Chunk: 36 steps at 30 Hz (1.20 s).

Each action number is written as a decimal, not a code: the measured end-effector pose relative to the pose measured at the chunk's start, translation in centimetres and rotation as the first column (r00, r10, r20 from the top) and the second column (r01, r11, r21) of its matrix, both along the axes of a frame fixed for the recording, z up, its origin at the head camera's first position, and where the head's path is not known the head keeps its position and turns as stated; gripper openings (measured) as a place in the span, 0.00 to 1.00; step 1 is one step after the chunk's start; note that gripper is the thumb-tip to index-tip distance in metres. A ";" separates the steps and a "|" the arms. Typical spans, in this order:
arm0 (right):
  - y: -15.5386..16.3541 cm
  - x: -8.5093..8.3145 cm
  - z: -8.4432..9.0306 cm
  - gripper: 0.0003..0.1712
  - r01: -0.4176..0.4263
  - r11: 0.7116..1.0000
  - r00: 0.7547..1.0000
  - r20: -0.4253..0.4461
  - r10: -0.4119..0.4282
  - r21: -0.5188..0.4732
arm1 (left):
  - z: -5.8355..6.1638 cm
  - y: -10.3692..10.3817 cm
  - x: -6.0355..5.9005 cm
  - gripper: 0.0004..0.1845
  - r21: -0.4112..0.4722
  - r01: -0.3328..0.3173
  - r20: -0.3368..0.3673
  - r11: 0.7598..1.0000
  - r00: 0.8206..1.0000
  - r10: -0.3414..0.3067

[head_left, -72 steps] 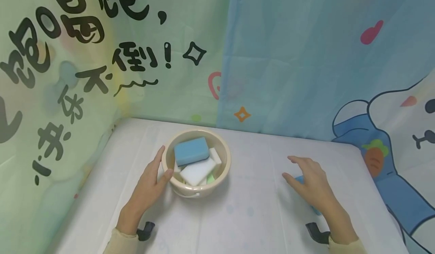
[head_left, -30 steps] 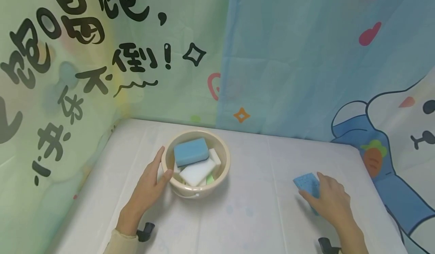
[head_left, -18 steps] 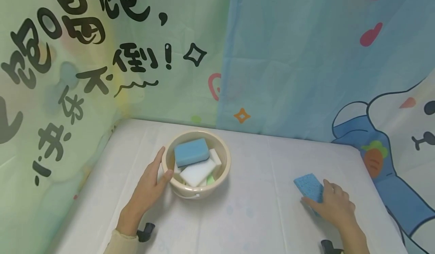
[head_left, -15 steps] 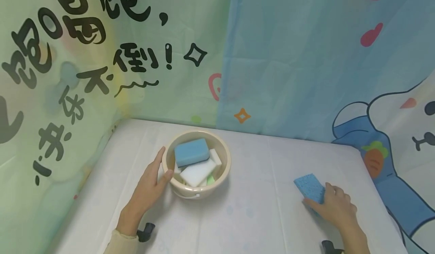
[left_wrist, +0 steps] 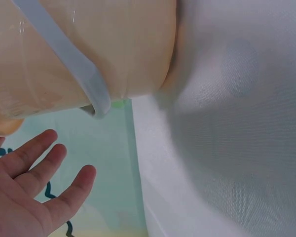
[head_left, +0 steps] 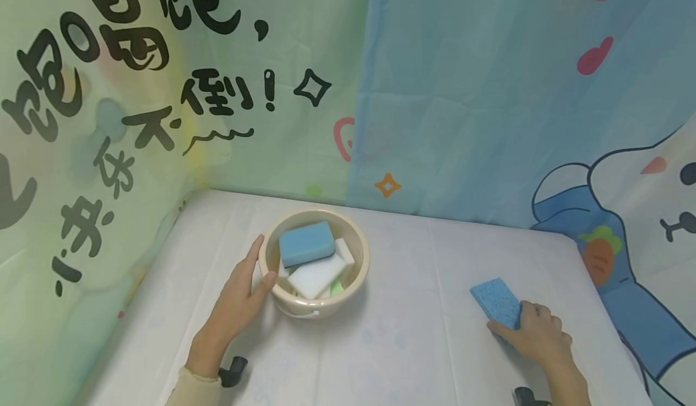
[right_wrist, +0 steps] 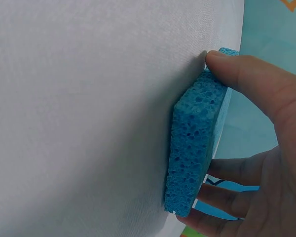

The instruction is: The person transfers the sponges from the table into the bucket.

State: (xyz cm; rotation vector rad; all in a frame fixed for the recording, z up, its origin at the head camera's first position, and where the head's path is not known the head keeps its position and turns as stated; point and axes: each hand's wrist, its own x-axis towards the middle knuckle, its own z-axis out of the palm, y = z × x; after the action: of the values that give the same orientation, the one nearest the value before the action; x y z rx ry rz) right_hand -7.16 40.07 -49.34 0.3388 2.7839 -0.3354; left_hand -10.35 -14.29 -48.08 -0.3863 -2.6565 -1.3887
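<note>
A cream bucket stands at the back left of the table, filled with a smooth blue sponge, a white sponge and other pieces. At its left rim rests my left hand, thumb and a finger touching the rim. In the left wrist view several fingers are straight and spread, apart from the bucket wall. A porous blue sponge lies flat on the right of the table. My right hand grips it by the edges, with the thumb at one side and fingertips at the other.
A white cloth covers the table. A green printed curtain and a blue curtain hang close behind and beside it. The bucket's pale handle hangs down on the near side.
My right hand has come down from above the porous sponge, drawn back to its near right end and taken hold of it. My left hand and the bucket have stayed put.
</note>
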 end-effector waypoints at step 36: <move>-2.8 -0.5 2.3 0.60 -0.044 0.996 0.976 -0.214 0.026 -0.080 | 0.0 0.0 -0.1 0.39 -0.003 0.006 0.000 1.000 1.000 -0.006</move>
State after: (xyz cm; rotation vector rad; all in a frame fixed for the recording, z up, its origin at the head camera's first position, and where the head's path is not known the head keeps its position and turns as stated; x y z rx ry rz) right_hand -7.65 37.30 -47.02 0.2455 2.9692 -0.5065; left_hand -10.44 -14.33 -48.05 -0.3956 -2.6602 -1.3862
